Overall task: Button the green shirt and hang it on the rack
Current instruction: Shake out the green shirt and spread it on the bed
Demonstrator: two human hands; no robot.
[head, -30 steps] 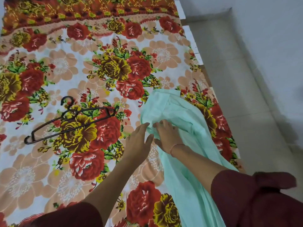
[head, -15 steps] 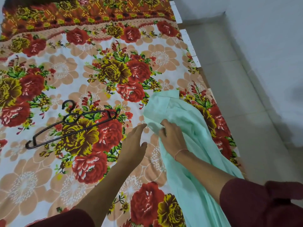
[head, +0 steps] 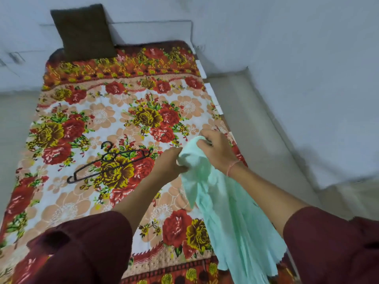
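Judging by the loose, bunched shirt [head: 229,206], no button looks closed yet, and the hanger [head: 110,162] lies untouched on the bed [head: 86,201]; I see no rack. The shirt lies along the bed's right edge. Both hands reach forward: left hand [head: 169,163] and right hand [head: 217,149] pinch its top end with curled fingers.

Legible text, labels, brands, numbers, signs: none. The bedsheet [head: 98,119] bears a floral print only, without lettering. The shirt [head: 225,212], hanger [head: 110,160] and cushion [head: 84,31] show no readable marks or tags.
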